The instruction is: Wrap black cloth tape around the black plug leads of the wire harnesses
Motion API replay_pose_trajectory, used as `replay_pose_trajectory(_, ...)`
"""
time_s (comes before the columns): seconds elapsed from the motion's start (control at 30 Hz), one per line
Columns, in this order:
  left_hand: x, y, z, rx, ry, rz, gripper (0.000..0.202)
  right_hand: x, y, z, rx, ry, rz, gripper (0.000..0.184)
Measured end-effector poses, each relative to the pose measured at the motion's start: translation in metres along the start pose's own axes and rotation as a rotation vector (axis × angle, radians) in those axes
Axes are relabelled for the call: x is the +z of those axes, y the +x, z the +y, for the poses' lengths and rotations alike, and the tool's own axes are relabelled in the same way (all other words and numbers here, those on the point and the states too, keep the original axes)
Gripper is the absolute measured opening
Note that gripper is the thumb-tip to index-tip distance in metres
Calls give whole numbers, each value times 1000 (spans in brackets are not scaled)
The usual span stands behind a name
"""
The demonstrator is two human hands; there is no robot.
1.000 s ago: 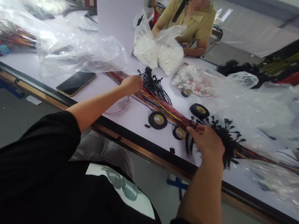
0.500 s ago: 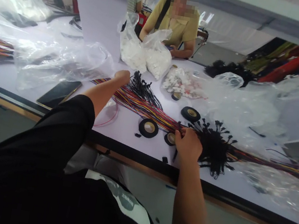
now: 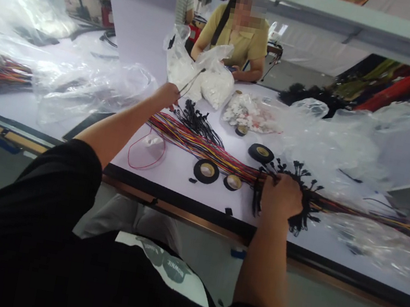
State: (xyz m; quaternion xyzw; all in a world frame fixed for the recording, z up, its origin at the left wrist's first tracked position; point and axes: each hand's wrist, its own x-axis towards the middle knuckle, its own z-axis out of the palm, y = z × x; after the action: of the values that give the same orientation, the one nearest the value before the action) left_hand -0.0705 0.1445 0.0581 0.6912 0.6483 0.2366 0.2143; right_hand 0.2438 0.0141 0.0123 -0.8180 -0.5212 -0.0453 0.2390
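Observation:
A long bundle of coloured wires (image 3: 205, 149) lies across the white table (image 3: 178, 167). My left hand (image 3: 166, 95) is raised above its far end, pinched on a thin dark wire (image 3: 191, 81) that sticks up and to the right. Just below that hand lies a loose pile of black cable ties (image 3: 198, 120). My right hand (image 3: 281, 195) is closed over the wire bundle where a thick cluster of black connectors (image 3: 301, 191) fans out.
Three rolls of black tape (image 3: 206, 170) lie near the bundle, and a red wire loop (image 3: 146, 147) near the front edge. Clear plastic bags (image 3: 94, 83) crowd the left and right. A person in a yellow shirt (image 3: 238, 43) sits opposite behind bags of white parts (image 3: 202, 76).
My left hand has lifted off the wire bundle and now holds a thin wire up in the air. My right hand has closed down on the bundle at the black connectors.

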Motion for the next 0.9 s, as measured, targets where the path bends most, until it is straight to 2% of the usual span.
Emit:
replay_pose_trajectory(0.07, 4, -32, 8, 14, -117, -79, 26, 0, -7, -12, -75, 241, 16, 30)
replay_pose_trajectory(0.1, 9, -50, 11, 45, -229, -177, 24, 1, -13, -21, -121, 419, -32, 29)
replay_pose_trajectory(0.17, 20, -88, 14, 139, -373, -333, 18, 2, -27, -42, -183, 799, -260, 35)
replay_pose_trajectory(0.23, 29, -122, 12, 189, -399, -407, 17, 2, -44, -63, -186, 1097, -508, 43)
replay_pose_trajectory(0.33, 32, -158, 1, 189, -334, -453, 18, 1, -65, -85, -166, 1337, -630, 32)
replay_pose_trajectory(0.43, 27, -174, -8, 136, -388, -550, 10, 1, -77, -91, -208, 1321, -736, 26)
replay_pose_trajectory(0.5, 27, -181, -7, 63, -586, -610, 8, 0, -82, -91, -278, 1245, -793, 23)
replay_pose_trajectory(0.6, 40, -191, 3, -100, -1007, -635, 18, -3, -85, -91, -484, 1060, -756, 18)
replay_pose_trajectory(0.67, 53, -199, 12, -168, -1173, -593, 8, -9, -85, -92, -635, 896, -709, 15)
replay_pose_trajectory(0.8, 73, -211, 18, -248, -1329, -552, 11, -20, -80, -89, -777, 651, -682, 19)
replay_pose_trajectory(0.9, 76, -216, 16, -226, -1367, -650, 9, -20, -76, -82, -807, 669, -794, 22)
